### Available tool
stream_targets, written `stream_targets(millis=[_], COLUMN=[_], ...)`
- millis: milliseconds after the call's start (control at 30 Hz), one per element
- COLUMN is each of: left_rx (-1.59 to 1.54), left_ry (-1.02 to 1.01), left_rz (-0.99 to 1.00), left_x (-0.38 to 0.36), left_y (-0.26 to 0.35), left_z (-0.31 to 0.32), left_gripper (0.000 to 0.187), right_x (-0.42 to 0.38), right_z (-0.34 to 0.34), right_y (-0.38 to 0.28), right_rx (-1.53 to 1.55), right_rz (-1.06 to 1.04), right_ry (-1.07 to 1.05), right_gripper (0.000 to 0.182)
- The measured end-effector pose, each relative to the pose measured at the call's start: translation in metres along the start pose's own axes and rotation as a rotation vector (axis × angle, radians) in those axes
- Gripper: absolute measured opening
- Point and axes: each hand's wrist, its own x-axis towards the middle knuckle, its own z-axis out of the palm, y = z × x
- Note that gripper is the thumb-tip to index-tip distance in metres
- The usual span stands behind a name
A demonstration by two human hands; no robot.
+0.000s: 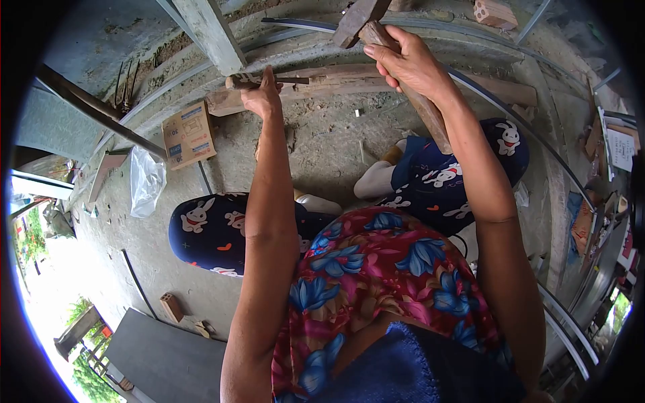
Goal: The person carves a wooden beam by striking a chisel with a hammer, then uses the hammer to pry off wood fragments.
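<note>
Over the plank (336,82), left hand (262,97) fingers clamped on chisel (269,81), right hand (410,64) gripping hammer (376,33)

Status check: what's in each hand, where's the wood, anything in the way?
Left hand shut on chisel, tip on plank. Right hand shut on hammer, raised above the plank. Cardboard box off to the left, apart from the work.

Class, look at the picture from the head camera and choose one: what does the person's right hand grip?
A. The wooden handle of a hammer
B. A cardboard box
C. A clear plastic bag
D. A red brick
A: the right hand is closed around the wooden handle of the hammer, raised above the plank, where the left hand holds a chisel.
</note>
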Motion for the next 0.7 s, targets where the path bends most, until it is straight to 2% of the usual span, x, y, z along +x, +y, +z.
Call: stream_targets(millis=[400, 700], left_rx=[-0.078, -0.196], left_ry=[0.075, 0.121], left_rz=[-0.06, -0.047], left_x=[-0.004, -0.009], left_y=[0.0, -0.005], left_z=[-0.002, -0.001], left_gripper=[0.035, 0.034], right_x=[0.004, 0.016], right_z=[0.016, 0.036], right_y=[-0.001, -0.01], right_rx=[-0.046, -0.128], right_rz=[0.029, 0.015], right_ry=[-0.046, -0.095], right_gripper=[0.025, 0.028])
